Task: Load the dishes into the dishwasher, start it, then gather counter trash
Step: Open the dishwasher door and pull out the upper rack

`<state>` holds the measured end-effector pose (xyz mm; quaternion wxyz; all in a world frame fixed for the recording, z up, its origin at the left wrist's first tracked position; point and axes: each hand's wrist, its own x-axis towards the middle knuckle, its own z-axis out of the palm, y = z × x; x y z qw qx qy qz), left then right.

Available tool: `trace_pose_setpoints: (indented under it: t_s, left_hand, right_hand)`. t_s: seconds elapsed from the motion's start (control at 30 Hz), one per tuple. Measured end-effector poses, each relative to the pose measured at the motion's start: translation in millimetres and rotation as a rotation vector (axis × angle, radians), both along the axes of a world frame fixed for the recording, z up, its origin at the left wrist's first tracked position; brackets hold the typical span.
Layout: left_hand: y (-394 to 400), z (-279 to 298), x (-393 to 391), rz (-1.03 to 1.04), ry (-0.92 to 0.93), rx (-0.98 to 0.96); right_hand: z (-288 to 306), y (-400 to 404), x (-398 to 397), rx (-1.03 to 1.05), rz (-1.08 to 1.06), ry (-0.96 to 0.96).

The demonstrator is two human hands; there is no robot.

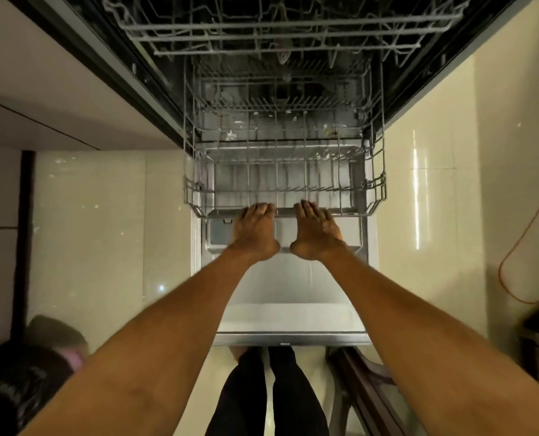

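Gripping lower rack (280,184), orange cord (510,247) nearby

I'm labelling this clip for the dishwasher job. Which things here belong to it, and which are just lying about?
Belongs to the job:
lower rack, with the left hand and right hand on its front edge
upper rack
open dishwasher door

Just lying about:
orange cord
dark bag
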<state>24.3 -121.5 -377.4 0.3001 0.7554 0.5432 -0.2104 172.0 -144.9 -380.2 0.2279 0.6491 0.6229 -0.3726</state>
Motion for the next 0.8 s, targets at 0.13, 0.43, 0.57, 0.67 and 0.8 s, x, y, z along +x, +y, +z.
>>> trace_pose_setpoints:
  t_s: [0.13,0.43,0.57,0.67,0.8]
  left_hand:
    - [-42.3,6.2,-9.4,0.062,-0.016,-0.137]
    - [-128.0,23.7,-25.8,0.068,0.02,-0.329]
    - [-160.7,25.7,-33.1,0.036,0.045,-0.379]
    - [-182.7,25.8,-35.3,-0.013,0.061,-0.396]
    - [-190.4,23.7,-33.2,-0.017,0.054,-0.358]
  right_hand:
    - [2.0,-45.7,-11.3,-0.081,0.023,-0.022]
    - [11.0,-141.9,-30.0,-0.166,-0.008,0.014]
    - [8.4,-180.2,-36.3,-0.212,0.001,0.019]
    - [6.4,-205.1,-38.7,-0.215,0.0,0.03]
    - [7.0,-209.5,-38.0,-0.198,-0.002,0.034]
